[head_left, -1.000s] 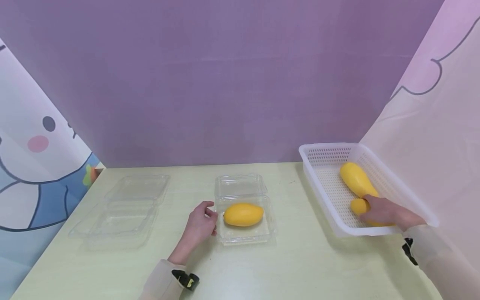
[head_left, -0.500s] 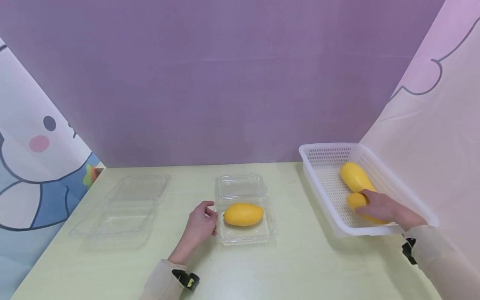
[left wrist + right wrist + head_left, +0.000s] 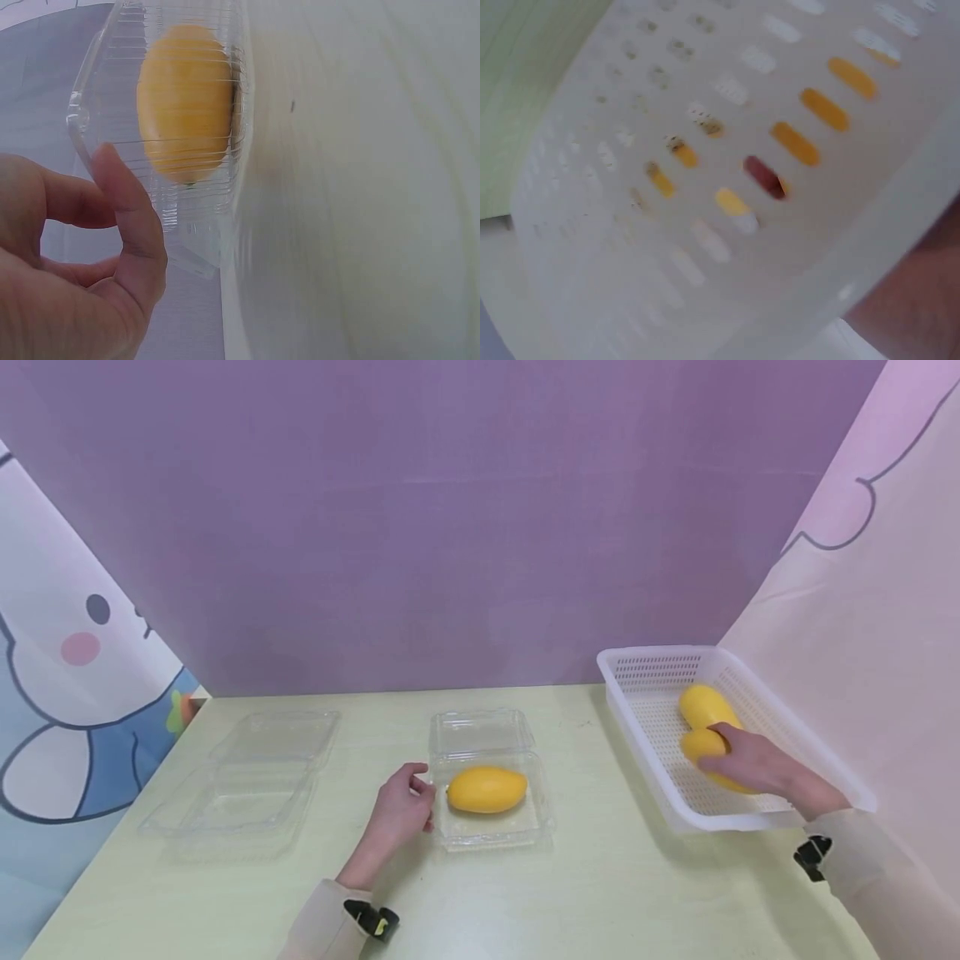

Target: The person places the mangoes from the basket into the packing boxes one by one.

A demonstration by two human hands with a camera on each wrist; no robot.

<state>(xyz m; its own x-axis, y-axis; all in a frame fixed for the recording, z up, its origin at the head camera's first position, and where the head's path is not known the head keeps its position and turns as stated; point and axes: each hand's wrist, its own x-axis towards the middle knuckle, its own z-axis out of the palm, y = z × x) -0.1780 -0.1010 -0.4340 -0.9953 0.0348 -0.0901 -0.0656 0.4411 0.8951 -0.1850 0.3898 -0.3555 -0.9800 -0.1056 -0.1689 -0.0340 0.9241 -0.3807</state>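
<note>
My right hand point(image 3: 750, 764) grips a yellow mango point(image 3: 701, 745) inside the white slotted basket point(image 3: 660, 793). Another mango point(image 3: 703, 703) lies just behind it, partly covered. Through the slots of the basket wall point(image 3: 705, 195), the right wrist view catches only patches of yellow and a bit of finger. In the middle of the table, a clear plastic clamshell box point(image 3: 482, 735) lies with its lid folded back and one mango point(image 3: 487, 789) in its base. My left hand point(image 3: 402, 806) is at the box's left side, fingers loosely bent, thumb tip point(image 3: 109, 161) right at its rim.
More clear clamshell packaging point(image 3: 258, 781), lid raised at the back, lies at the left of the pale table point(image 3: 540, 910). A purple wall point(image 3: 465, 543) closes the back. Printed panels stand on both sides, the right one close to the basket.
My right hand, holding its mango, has shifted left and a little away from me within the basket, covering more of the other mango. The left hand stays put.
</note>
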